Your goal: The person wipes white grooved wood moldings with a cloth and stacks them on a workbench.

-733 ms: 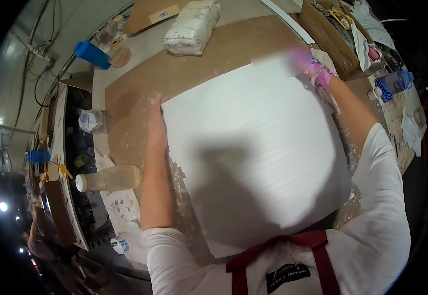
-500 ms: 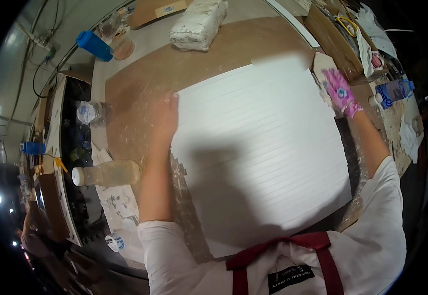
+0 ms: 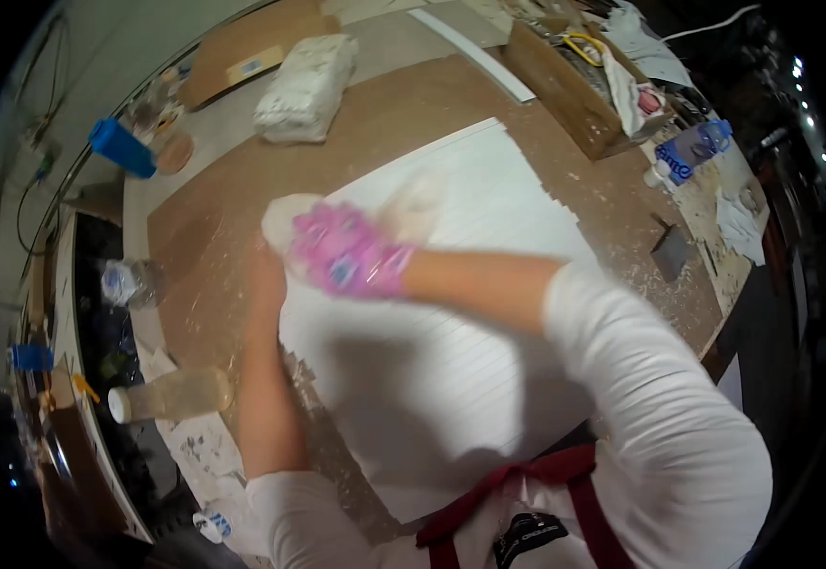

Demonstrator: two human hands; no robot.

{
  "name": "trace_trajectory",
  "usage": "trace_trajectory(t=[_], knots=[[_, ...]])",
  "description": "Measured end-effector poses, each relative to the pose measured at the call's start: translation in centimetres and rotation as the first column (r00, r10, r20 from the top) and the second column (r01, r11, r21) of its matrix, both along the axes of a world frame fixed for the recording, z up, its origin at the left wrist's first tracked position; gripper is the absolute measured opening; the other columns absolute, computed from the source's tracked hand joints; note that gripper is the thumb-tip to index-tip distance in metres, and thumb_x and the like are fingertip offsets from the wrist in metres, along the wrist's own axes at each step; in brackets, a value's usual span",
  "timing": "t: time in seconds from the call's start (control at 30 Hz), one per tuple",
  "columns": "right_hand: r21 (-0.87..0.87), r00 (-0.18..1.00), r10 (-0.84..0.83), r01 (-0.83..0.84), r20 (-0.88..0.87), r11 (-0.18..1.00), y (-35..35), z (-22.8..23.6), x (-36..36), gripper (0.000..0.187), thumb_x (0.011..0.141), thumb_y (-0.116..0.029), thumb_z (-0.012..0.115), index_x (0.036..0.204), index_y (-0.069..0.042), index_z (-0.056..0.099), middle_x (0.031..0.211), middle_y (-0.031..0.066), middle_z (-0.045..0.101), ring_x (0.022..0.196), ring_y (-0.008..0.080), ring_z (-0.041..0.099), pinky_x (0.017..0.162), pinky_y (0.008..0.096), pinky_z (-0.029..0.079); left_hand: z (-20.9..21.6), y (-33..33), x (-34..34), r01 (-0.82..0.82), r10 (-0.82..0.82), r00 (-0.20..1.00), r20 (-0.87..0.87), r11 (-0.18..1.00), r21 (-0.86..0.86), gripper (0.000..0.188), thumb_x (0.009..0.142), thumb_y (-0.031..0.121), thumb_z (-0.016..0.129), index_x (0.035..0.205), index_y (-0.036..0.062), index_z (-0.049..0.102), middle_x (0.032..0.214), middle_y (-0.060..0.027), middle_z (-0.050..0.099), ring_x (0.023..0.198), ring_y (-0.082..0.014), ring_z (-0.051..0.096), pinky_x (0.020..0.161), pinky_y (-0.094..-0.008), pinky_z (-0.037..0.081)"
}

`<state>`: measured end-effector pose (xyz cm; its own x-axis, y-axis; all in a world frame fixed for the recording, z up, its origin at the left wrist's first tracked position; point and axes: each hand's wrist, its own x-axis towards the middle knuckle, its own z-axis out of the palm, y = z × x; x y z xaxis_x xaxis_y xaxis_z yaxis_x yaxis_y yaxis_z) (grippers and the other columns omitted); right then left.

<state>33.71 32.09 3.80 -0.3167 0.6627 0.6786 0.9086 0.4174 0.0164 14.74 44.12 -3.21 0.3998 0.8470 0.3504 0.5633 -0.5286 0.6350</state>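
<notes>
A wide spread of white paper, marked by many parallel overlapping edges, lies on the brown board in front of me. My right hand, in a pink patterned glove, is over its left edge with the fingers curled on a pale flat pad. Motion blurs the pad, and I cannot make out its material. Bare, my left hand is beside the paper's left edge, close to the pad and glove. Its fingers are hidden or smeared.
A white wrapped block and a blue bottle stand at the back. To the left lies a jar of pale liquid. At right are a wooden box, a water bottle and a small grey block.
My right hand has swept with the pad from the paper's far right edge across to its left edge. My left hand stays by the left edge. The whole view has shifted.
</notes>
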Motion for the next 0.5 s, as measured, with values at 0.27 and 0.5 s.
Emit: trace_trajectory(t=[0.27,0.5], knots=[[-0.575,0.903,-0.428,0.331,-0.037,0.748,0.3,2.4,16.2,0.018,0.085,-0.019,0.06,0.097,-0.008,0.068,0.085,0.0155,0.065,0.079,0.0296,0.066,0.071,0.0418,0.055,5.0,-3.1,2.7,-0.079,0.074,0.996,-0.045,0.991,-0.106,0.036,0.101,0.022,0.04,0.116,-0.005,0.058,0.117,-0.0245,0.057,0.109,-0.0404,0.054,0.095,-0.0428,0.042],[-0.669,0.767,-0.519,0.613,0.378,0.42,-4.4,7.4,30.5,0.003,0.079,-0.013,0.062,0.079,-0.01,0.063,0.067,0.0042,0.056,0.067,0.0176,0.065,0.063,0.036,0.055,5.2,-2.4,2.6,-0.05,0.046,0.988,-0.149,0.998,-0.024,0.036,0.102,0.023,0.04,0.114,-0.0051,0.059,0.113,-0.0247,0.058,0.106,-0.0408,0.055,0.093,-0.0434,0.042]])
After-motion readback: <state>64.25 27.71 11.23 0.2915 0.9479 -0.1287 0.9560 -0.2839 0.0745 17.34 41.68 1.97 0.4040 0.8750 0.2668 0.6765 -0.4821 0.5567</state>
